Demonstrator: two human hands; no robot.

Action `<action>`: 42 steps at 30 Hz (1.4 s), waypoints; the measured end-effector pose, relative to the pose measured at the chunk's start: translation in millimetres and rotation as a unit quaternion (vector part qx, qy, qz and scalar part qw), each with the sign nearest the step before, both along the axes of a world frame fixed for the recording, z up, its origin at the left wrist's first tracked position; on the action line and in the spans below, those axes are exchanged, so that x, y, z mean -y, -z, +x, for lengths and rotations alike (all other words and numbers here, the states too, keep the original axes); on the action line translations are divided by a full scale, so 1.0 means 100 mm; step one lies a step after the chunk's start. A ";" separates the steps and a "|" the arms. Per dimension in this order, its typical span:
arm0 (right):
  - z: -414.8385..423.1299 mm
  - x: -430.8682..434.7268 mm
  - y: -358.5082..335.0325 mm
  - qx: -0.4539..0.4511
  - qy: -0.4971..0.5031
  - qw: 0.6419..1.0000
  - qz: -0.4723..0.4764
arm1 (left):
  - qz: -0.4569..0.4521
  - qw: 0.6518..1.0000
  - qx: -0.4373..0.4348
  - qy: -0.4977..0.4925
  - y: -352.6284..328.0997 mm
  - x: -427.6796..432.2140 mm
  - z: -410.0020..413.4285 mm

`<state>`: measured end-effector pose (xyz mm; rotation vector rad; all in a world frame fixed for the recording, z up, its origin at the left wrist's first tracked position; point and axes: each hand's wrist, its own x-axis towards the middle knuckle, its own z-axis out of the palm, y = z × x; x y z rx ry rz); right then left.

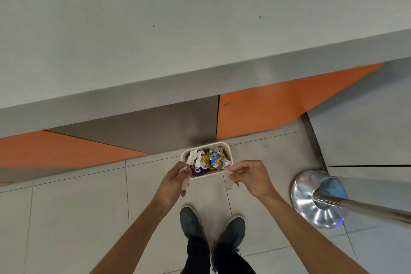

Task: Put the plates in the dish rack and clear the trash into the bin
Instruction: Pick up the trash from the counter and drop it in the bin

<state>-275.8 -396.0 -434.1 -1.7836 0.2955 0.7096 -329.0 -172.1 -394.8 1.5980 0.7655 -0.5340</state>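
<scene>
A small cream bin point(229, 151) stands on the tiled floor against the counter base, filled with crumpled paper, foil and coloured wrappers point(211, 159). Just above its near rim, my left hand point(175, 181) pinches a pale crumpled wrapper point(185, 181). My right hand point(252, 177) pinches a clear crinkled plastic wrapper point(229, 179) that hangs beside the bin's right near corner. No plates or dish rack appear in view.
A grey countertop point(178, 29) fills the upper half, with orange and grey panels point(278, 104) below it. A shiny metal pole base point(315, 200) stands on the floor to the right. My two shoes point(211, 222) are right behind the bin.
</scene>
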 end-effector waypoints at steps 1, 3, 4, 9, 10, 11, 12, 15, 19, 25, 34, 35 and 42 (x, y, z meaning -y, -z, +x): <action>-0.02 0.02 0.17 -0.005 0.013 1.000 0.009 | 0.000 1.000 -0.008 0.007 0.15 0.02 0.03; -0.05 0.05 0.50 -0.008 0.025 0.999 0.019 | 0.017 0.999 -0.026 0.026 0.53 0.06 0.07; -0.04 0.06 0.68 -0.007 0.029 0.999 0.019 | 0.032 0.998 -0.030 0.035 0.73 0.08 0.11; 0.15 -0.04 1.53 0.072 -0.027 0.995 -0.055 | 0.129 0.990 0.008 0.063 1.72 0.17 0.26; 0.21 -0.05 1.73 0.084 -0.042 0.992 -0.083 | 0.153 0.985 0.027 0.072 1.95 0.20 0.30; 0.27 -0.07 1.91 0.092 -0.057 0.988 -0.113 | 0.174 0.981 0.038 0.081 2.14 0.23 0.33; 0.33 -0.10 2.06 0.098 -0.080 0.982 -0.138 | 0.187 0.978 0.043 0.085 2.33 0.26 0.37; 0.51 -0.17 2.46 0.134 -0.115 0.971 -0.162 | 0.177 0.979 0.053 0.083 2.83 0.34 0.44; 0.63 -0.26 2.81 0.191 -0.158 0.948 -0.199 | 0.202 0.968 0.079 0.131 3.32 0.38 0.46; 0.64 -0.35 3.06 0.181 -0.185 0.947 -0.188 | 0.229 0.928 0.154 0.251 3.62 0.36 0.39; 0.56 -0.23 2.54 0.172 -0.239 0.935 -0.200 | 0.246 0.905 0.178 0.298 3.20 0.26 0.32; 0.58 -0.22 2.51 0.173 -0.246 0.930 -0.212 | 0.239 0.911 0.177 0.287 3.13 0.25 0.31; 0.60 -0.29 2.35 0.117 -0.195 0.955 -0.192 | 0.217 0.942 0.139 0.216 2.93 0.22 0.19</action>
